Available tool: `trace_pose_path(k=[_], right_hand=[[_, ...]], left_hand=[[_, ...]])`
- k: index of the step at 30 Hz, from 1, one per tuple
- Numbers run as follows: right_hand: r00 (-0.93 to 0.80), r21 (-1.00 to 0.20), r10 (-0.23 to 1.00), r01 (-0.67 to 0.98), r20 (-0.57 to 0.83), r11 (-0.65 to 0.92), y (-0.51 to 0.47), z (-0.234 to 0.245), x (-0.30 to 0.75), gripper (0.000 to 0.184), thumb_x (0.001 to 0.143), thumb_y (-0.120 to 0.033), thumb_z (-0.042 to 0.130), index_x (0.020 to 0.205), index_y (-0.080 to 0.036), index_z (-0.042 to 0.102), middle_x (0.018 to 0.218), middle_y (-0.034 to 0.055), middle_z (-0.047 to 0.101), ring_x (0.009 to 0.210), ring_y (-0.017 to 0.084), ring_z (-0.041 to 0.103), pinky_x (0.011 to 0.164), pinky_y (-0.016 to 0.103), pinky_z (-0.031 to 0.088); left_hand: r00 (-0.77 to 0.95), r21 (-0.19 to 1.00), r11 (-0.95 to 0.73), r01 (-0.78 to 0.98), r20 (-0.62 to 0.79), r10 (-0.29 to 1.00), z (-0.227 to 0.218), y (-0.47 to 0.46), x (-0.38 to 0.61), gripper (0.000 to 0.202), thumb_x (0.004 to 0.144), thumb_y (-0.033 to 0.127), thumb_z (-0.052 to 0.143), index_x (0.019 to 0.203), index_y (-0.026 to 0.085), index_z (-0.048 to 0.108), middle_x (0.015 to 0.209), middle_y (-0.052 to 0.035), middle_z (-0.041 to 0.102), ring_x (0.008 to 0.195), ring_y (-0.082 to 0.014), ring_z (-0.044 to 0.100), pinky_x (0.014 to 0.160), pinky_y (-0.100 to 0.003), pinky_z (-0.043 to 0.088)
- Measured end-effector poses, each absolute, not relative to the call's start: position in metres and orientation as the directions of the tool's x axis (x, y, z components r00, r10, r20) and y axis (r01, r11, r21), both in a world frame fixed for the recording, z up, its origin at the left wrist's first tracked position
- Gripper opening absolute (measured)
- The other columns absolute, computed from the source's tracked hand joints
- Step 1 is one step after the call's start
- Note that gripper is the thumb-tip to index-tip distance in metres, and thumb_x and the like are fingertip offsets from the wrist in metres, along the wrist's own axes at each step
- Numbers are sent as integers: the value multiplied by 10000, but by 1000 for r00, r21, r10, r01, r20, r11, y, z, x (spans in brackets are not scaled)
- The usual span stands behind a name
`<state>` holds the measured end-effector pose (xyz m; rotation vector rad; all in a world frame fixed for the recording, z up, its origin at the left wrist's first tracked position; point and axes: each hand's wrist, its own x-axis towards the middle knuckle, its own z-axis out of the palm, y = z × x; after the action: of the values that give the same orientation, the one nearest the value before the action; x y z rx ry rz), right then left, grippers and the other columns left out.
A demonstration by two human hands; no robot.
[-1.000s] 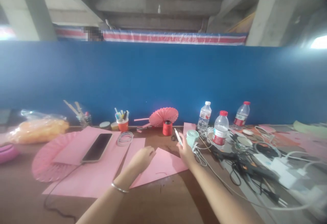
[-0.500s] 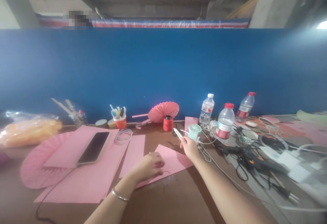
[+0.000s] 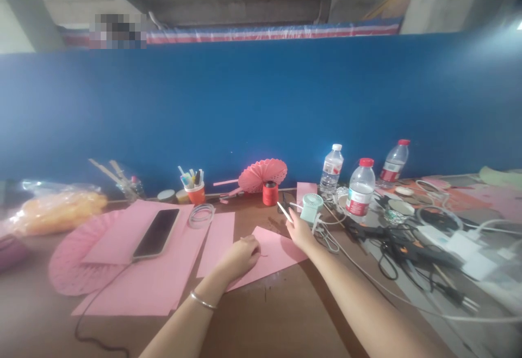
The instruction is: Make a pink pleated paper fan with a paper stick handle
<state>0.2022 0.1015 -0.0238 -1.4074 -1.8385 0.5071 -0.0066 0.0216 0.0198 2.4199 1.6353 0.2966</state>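
My left hand (image 3: 241, 255) rests on a folded sheet of pink paper (image 3: 277, 250), its fingers curled under. The fingertips are hidden, so what they may hold is out of sight. A thin curved reddish line shows on the paper beside them. Past the sheet's right corner, my right hand (image 3: 300, 232) is closed around a slim white stick-like tool (image 3: 284, 212), which points up and to the left. Just right of that hand stands a small mint-green fan (image 3: 312, 209). A red spool-like object (image 3: 269, 193) sits beyond the tool's tip.
Pink sheets (image 3: 142, 292), a phone (image 3: 157, 234) and a pleated pink paper piece (image 3: 69, 254) lie left. A cup of pens (image 3: 196, 192) and pink paper fan (image 3: 263, 175) stand at the back. Bottles (image 3: 360, 192), cables and a black glue gun (image 3: 402, 246) crowd the right.
My left hand's fingers look more curled, and the hand has shifted slightly along the pink sheet. The white tool has turned a little in my right hand. The camera view has shifted slightly.
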Motion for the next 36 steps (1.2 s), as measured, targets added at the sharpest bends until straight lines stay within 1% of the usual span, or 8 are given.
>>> trace_pose_path(k=[9, 15, 17, 20, 24, 27, 29, 36], right_hand=[[-133, -726, 923, 580, 362, 368, 95, -23, 201, 335, 810, -170, 376, 1137, -182, 452, 892, 53, 619, 788, 187, 593, 701, 285, 426], [-122, -725, 926, 589, 357, 357, 98, -26, 200, 340, 804, -164, 384, 1135, -182, 462, 906, 69, 625, 779, 192, 595, 670, 273, 412], [-121, -722, 926, 594, 357, 356, 98, -27, 200, 336, 810, -171, 384, 1137, -187, 461, 916, 72, 628, 762, 189, 597, 656, 268, 411], [-136, -719, 921, 587, 366, 373, 98, -27, 199, 336, 804, -163, 396, 1131, -197, 464, 949, 71, 628, 788, 185, 599, 675, 263, 411], [-147, -727, 913, 563, 381, 394, 96, -25, 197, 350, 761, -110, 411, 1089, -207, 488, 934, 48, 635, 813, 183, 601, 688, 260, 411], [-164, -723, 903, 551, 396, 417, 93, -21, 195, 376, 719, -68, 417, 1041, -230, 522, 899, 12, 641, 789, 171, 602, 674, 249, 413], [-180, -708, 891, 550, 417, 443, 91, -17, 194, 415, 702, -54, 425, 1061, -238, 524, 960, 7, 632, 836, 165, 594, 721, 247, 413], [-218, -660, 887, 601, 407, 451, 93, -17, 207, 553, 686, -32, 451, 1156, -307, 542, 1072, 25, 585, 976, 186, 538, 858, 282, 361]], left_hand=[[-30, 145, 9, 989, 147, 989, 37, 30, -52, 401, 890, 217, 159, 1089, 114, 492, 951, -179, 621, 832, -264, 606, 695, -408, 440], [644, 178, -637, 750, 20, 765, 19, 12, -3, 537, 865, 366, 298, 1379, 252, 191, 1438, -8, 238, 1315, -169, 195, 1073, -334, 158], [503, 151, -493, 857, -32, 864, 8, 13, -4, 586, 855, 422, 296, 1385, 197, 187, 1436, -60, 227, 1318, -219, 185, 1069, -412, 145], [-10, 12, 8, 1000, 236, 972, 2, 21, -20, 653, 820, 386, 383, 1334, -3, 277, 1404, -217, 230, 1319, -339, 85, 1047, -527, 54], [14, 36, -37, 999, 498, 867, 12, 23, -24, 611, 852, 293, 343, 1394, 123, 120, 1465, -115, -8, 1329, -278, -59, 1057, -503, 47], [352, 110, -383, 917, 229, 908, 15, 13, -9, 690, 843, 394, 368, 1396, 220, -4, 1470, -54, 9, 1338, -245, 11, 1060, -464, 129], [626, 163, -614, 772, -30, 779, 15, 6, 0, 736, 805, 469, 426, 1388, 291, 13, 1468, -13, 60, 1337, -240, 58, 1068, -450, 111], [640, 248, -614, 749, -32, 768, 23, -2, 8, 512, 860, 349, 368, 1355, 318, 244, 1435, -4, 249, 1322, -207, 171, 1074, -414, 110]])
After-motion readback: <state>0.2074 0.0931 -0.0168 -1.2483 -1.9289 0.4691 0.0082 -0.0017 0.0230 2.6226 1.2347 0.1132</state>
